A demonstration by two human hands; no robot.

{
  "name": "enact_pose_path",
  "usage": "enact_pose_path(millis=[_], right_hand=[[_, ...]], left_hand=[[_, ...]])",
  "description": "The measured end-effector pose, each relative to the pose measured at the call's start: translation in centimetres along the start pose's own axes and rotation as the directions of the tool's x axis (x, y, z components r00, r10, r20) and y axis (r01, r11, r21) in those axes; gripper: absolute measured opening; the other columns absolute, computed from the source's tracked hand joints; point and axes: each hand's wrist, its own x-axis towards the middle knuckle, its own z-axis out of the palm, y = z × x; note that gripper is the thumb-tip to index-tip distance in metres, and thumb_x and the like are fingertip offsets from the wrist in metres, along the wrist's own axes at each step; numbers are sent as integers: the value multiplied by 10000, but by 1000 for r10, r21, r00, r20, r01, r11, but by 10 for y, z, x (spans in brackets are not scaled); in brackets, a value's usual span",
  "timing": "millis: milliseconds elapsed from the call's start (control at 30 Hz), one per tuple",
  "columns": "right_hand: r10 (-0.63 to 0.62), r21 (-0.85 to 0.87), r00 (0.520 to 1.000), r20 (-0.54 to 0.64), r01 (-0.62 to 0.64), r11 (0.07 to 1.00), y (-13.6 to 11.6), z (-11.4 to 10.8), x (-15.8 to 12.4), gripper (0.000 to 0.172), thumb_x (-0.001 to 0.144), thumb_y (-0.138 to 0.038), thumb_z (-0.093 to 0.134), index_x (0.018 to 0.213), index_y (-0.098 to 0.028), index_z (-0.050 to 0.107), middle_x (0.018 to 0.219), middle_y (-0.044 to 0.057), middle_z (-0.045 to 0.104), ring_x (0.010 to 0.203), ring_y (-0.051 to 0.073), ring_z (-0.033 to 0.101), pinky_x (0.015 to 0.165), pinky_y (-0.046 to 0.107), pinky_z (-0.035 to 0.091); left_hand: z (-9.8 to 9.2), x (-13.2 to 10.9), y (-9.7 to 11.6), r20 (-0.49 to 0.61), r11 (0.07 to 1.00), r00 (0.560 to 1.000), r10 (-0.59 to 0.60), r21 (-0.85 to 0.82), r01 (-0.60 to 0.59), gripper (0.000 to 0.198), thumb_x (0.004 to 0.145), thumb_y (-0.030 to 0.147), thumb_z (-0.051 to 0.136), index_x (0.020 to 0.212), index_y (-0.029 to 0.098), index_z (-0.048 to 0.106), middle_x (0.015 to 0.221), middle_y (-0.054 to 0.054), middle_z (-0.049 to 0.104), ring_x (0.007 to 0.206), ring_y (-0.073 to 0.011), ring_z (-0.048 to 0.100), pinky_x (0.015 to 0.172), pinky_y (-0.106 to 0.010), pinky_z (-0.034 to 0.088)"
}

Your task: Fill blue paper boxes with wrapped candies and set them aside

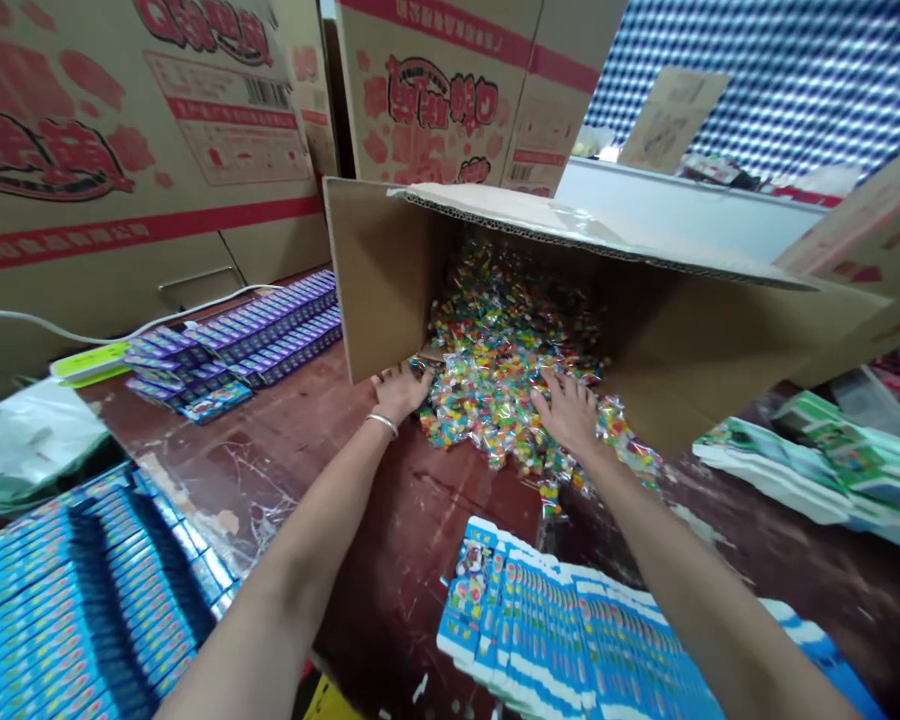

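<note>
Candies point(487, 385) inside, before carton point(690, 350) — boxes point(540, 620) nearer

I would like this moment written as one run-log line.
left hand: at left edge of colourful packets | right hand: on colourful packets | carton: on its side, open toward person

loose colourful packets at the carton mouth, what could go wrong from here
Packets could scatter: the colourful packets spread past the mouth of the carton onto the table, and with both the left hand and right hand at the heap, a pull might send some in among the blue boxes close in front.

The row could be upset: the right forearm reaches across those overlapping boxes, so a low sweep might disturb them.
</note>
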Motion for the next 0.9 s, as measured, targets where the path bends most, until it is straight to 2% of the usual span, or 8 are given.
enact_pose_path(millis=[133, 267, 400, 567, 667, 800, 900], right_hand=[[-3, 1, 999, 37, 3, 1000, 2, 0, 3, 540, 964, -520, 283, 1387, -236, 460, 1338, 111, 529, 1160, 302, 457, 984, 450, 311], [2, 27, 996, 93, -4, 1000, 3, -2, 4, 518, 957, -539, 298, 1369, -276, 472, 1358, 87, 518, 1157, 298, 458, 988, 447, 314], [-15, 61, 986, 169, 5, 998, 0, -5, 1, 483, 956, -544, 304, 1324, -304, 506, 1385, 62, 493, 1190, 300, 442, 1007, 459, 304], [-23, 84, 971, 238, 3, 996, -9, -12, -9, 487, 972, -532, 257, 1306, -303, 527, 1349, 59, 530, 1200, 296, 448, 1009, 460, 306], [-18, 85, 964, 267, -5, 996, -15, -20, -17, 497, 979, -523, 234, 1313, -296, 524, 1355, 62, 531, 1223, 291, 441, 1029, 467, 288], [-20, 100, 954, 301, -11, 995, -24, -38, -24, 487, 981, -499, 248, 1313, -287, 535, 1352, 61, 546, 1231, 278, 456, 1039, 465, 293], [-42, 126, 951, 305, 3, 992, -26, -61, -25, 466, 967, -479, 316, 1333, -281, 526, 1368, 64, 545, 1242, 279, 456, 1031, 457, 311]], left_hand=[[1, 29, -16, 113, 990, 984, 137, -59, -131, 657, 892, 624, 323, 1328, 159, 485, 1385, -145, 536, 1330, -301, 430, 1100, -417, 284], [1, 36, -20, 149, 974, 964, 219, -85, -209, 667, 893, 620, 317, 1379, 182, 444, 1466, -111, 453, 1378, -291, 368, 1133, -406, 251], [0, 15, -16, 141, 952, 942, 303, -86, -294, 617, 930, 543, 280, 1409, 178, 415, 1500, -93, 408, 1405, -253, 321, 1152, -395, 222], [5, -16, -8, 137, 934, 924, 356, -81, -348, 573, 950, 458, 270, 1441, 181, 373, 1522, -92, 371, 1424, -273, 268, 1160, -491, 159], [4, -32, -6, 134, 925, 915, 380, -88, -371, 546, 950, 410, 284, 1446, 195, 362, 1533, -83, 354, 1428, -270, 255, 1157, -509, 152], [-7, -51, -7, 104, 917, 913, 395, -94, -387, 520, 947, 364, 301, 1429, 186, 381, 1522, -104, 365, 1423, -272, 263, 1139, -505, 206], [-27, -66, -11, 42, 921, 923, 382, -100, -376, 529, 939, 364, 336, 1420, 147, 373, 1489, -162, 397, 1384, -306, 331, 1094, -520, 283]])
